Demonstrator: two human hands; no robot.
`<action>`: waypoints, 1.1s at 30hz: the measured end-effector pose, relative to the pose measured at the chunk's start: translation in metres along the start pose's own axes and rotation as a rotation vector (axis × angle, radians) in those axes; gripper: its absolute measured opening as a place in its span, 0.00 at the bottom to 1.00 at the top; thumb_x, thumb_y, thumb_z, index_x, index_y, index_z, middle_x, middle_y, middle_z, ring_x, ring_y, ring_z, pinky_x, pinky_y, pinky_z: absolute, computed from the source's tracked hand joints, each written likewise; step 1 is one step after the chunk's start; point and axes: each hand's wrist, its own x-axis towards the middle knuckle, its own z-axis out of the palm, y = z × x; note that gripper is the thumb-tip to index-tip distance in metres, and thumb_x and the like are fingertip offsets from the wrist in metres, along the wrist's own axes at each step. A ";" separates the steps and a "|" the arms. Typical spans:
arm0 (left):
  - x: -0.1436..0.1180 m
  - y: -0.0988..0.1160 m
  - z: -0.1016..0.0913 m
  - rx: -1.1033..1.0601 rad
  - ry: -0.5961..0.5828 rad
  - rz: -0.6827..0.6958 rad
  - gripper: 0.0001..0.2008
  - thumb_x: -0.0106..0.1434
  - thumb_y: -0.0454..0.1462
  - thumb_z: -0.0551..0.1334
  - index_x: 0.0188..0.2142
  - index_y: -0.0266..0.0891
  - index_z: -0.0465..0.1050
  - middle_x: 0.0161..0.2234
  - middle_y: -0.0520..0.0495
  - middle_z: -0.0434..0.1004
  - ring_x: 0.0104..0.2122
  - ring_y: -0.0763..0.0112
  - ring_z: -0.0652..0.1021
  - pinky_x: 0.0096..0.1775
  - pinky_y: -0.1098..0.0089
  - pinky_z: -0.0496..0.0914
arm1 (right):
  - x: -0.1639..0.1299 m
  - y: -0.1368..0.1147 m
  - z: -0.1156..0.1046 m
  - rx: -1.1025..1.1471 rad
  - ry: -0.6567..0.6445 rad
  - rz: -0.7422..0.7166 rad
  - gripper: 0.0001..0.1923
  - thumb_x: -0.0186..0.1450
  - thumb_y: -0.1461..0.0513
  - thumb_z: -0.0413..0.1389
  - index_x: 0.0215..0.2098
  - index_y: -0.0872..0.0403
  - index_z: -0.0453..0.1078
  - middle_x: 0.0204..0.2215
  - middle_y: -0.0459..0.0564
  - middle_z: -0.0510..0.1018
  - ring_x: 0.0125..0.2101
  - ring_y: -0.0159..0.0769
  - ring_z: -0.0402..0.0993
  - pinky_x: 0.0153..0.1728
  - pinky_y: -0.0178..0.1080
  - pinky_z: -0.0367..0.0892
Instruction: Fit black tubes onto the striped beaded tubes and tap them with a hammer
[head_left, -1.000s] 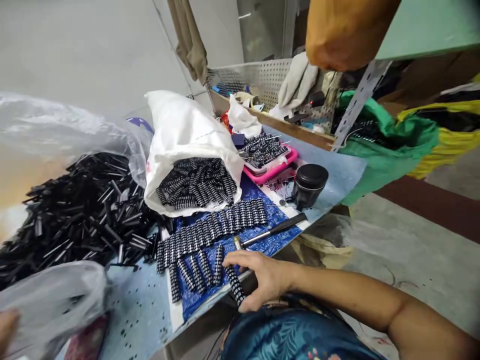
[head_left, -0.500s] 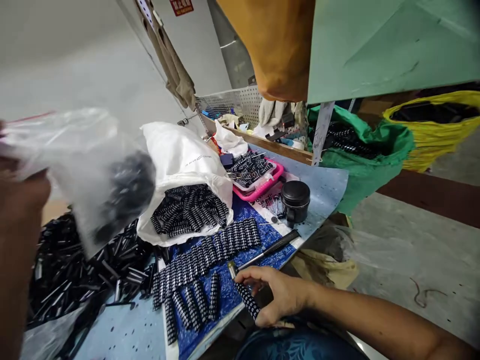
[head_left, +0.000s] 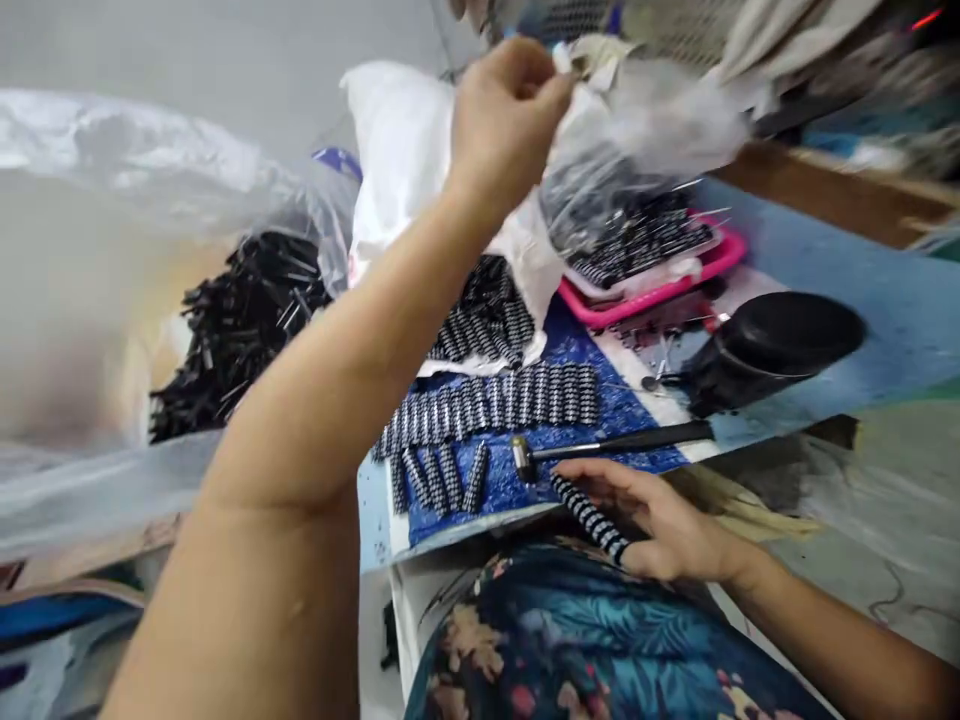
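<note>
- Nearest, the right hand (head_left: 660,520) rests at the front edge of the desk (head_left: 862,300), its fingers curled around 1 black-and-white studded tube (head_left: 589,515) that juts toward the lap.
- Just beyond it a small hammer (head_left: 607,447) lies on the blue cloth (head_left: 622,410), head toward the tube, untouched.
- On the same cloth 4 loose tubes (head_left: 439,478) lie side by side, and behind them runs a long row of studded tubes (head_left: 495,400).
- Farther back, a white sack (head_left: 397,150) spills more tubes, a heap of plain black sticks (head_left: 240,320) lies to the left, and a pink tray (head_left: 660,285) and black jar (head_left: 772,345) stand to the right.
- Farthest, the left hand (head_left: 502,110) is raised, fingers pinched on the neck of a clear plastic bag (head_left: 637,140) hanging above the tray; its dark contents are blurred.
- The step in hand looks like fetching small parts from the bag for the held tube.
- The next move would call for lowering the bag to the desk gently, clear of the laid-out row.
</note>
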 end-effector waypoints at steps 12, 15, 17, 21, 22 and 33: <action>-0.424 -0.180 -0.175 0.282 0.397 -0.719 0.11 0.64 0.42 0.56 0.35 0.36 0.69 0.30 0.46 0.72 0.31 0.69 0.73 0.35 0.69 0.68 | 0.041 0.031 0.049 -0.012 -0.180 0.114 0.43 0.59 0.43 0.64 0.65 0.51 0.58 0.64 0.61 0.60 0.64 0.54 0.57 0.64 0.52 0.55; -0.423 -0.234 -0.208 0.341 0.489 -0.789 0.18 0.58 0.42 0.62 0.45 0.33 0.70 0.33 0.46 0.72 0.30 0.68 0.72 0.38 0.66 0.67 | 0.072 0.023 0.088 -0.033 -0.285 0.165 0.42 0.59 0.46 0.66 0.64 0.52 0.59 0.62 0.61 0.62 0.63 0.53 0.59 0.63 0.52 0.56; -0.403 -0.263 -0.218 0.340 0.487 -0.780 0.22 0.55 0.40 0.66 0.48 0.35 0.71 0.33 0.47 0.72 0.30 0.68 0.71 0.41 0.64 0.66 | 0.090 0.017 0.113 -0.097 -0.338 0.176 0.42 0.58 0.48 0.66 0.64 0.52 0.59 0.61 0.60 0.64 0.61 0.52 0.62 0.63 0.53 0.57; -0.367 -0.295 -0.219 0.287 0.511 -0.739 0.07 0.56 0.38 0.63 0.33 0.37 0.73 0.30 0.47 0.70 0.34 0.66 0.72 0.45 0.64 0.66 | 0.106 0.011 0.134 -0.279 -0.386 0.097 0.43 0.54 0.49 0.69 0.64 0.50 0.62 0.61 0.57 0.63 0.58 0.50 0.65 0.59 0.52 0.63; -0.366 -0.295 -0.217 0.273 0.532 -0.731 0.06 0.57 0.38 0.61 0.30 0.37 0.70 0.30 0.47 0.69 0.35 0.66 0.72 0.45 0.64 0.66 | 0.105 0.011 0.132 -0.300 -0.374 0.087 0.44 0.53 0.48 0.69 0.64 0.50 0.62 0.61 0.57 0.63 0.58 0.50 0.65 0.58 0.51 0.64; -0.435 -0.127 -0.134 -0.982 0.408 -1.130 0.23 0.55 0.42 0.66 0.47 0.40 0.59 0.27 0.54 0.73 0.17 0.78 0.66 0.22 0.76 0.61 | 0.151 0.014 0.155 -0.852 -0.153 -0.579 0.44 0.59 0.51 0.67 0.66 0.55 0.55 0.63 0.63 0.59 0.64 0.49 0.56 0.64 0.51 0.56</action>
